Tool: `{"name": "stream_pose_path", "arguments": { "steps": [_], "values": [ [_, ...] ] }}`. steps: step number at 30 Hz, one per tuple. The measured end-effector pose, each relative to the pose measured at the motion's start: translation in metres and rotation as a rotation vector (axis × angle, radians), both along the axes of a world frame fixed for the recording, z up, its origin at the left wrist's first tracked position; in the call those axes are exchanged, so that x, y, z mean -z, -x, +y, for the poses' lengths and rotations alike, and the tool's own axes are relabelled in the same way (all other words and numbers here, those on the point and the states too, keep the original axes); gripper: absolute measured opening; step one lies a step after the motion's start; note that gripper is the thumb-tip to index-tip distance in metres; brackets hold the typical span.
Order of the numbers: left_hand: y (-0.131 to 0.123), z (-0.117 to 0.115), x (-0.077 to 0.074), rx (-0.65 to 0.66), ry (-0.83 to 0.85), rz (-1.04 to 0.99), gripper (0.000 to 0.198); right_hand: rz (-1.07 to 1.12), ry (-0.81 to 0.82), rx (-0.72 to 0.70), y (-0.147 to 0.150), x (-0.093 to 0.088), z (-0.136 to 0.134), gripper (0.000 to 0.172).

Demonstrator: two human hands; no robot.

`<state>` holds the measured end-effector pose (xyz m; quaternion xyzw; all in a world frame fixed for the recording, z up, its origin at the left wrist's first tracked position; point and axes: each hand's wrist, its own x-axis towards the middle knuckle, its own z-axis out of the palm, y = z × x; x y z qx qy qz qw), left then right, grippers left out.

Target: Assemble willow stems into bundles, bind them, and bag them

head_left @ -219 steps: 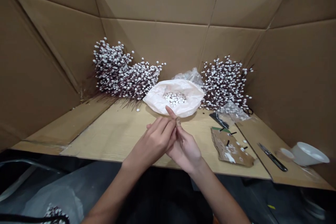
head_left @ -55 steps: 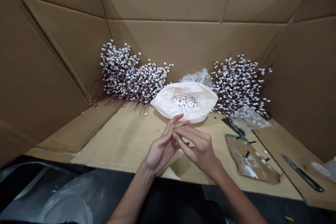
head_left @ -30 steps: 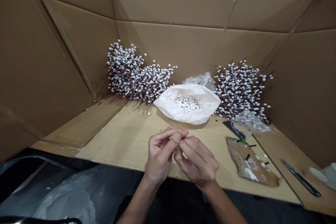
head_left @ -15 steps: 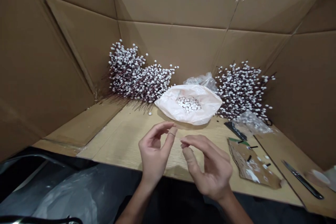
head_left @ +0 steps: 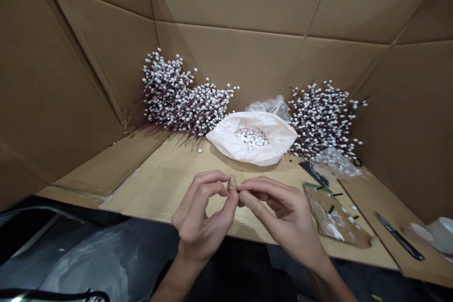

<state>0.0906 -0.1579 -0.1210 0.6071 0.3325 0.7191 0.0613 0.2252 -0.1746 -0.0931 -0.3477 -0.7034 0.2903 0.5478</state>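
Hands closed back together since the last spread: left hand [head_left: 200, 212] and right hand [head_left: 283, 212] pressed at the fingertips, pinching something too small to tell beside a tan-wrapped left fingertip [head_left: 232, 183]. Beyond them, on the board [head_left: 155, 188]: bag of white beads [head_left: 226, 141], beaded stems [head_left: 323, 120], cardboard scrap [head_left: 318, 207].
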Motion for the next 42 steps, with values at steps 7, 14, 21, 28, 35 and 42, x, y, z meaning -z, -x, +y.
{"name": "stream_pose_path", "arguments": {
  "steps": [7, 14, 21, 28, 35, 42],
  "values": [
    [0.007, 0.0, -0.007, -0.094, -0.198, 0.281, 0.028, 0.219, 0.441, -0.307, -0.015, -0.005, 0.017, 0.007],
    [0.01, -0.006, -0.012, -0.026, -0.192, 0.43, 0.026, 0.235, 0.474, -0.367, -0.015, -0.007, 0.016, 0.007],
    [0.008, -0.003, -0.011, -0.11, -0.149, 0.404, 0.024, 0.094, 0.35, -0.195, -0.008, -0.002, 0.011, 0.01],
    [0.01, -0.001, -0.01, -0.119, -0.159, 0.387, 0.022, -0.163, -0.025, -0.003, -0.008, 0.003, 0.001, 0.017],
    [0.017, -0.001, -0.009, -0.02, -0.182, 0.542, 0.02, -0.389, -0.02, 0.018, -0.01, -0.012, -0.007, 0.02],
    [0.016, -0.003, -0.011, 0.007, -0.201, 0.543, 0.02, -0.376, 0.055, 0.004, -0.012, -0.016, 0.0, 0.015]
  ]
}}
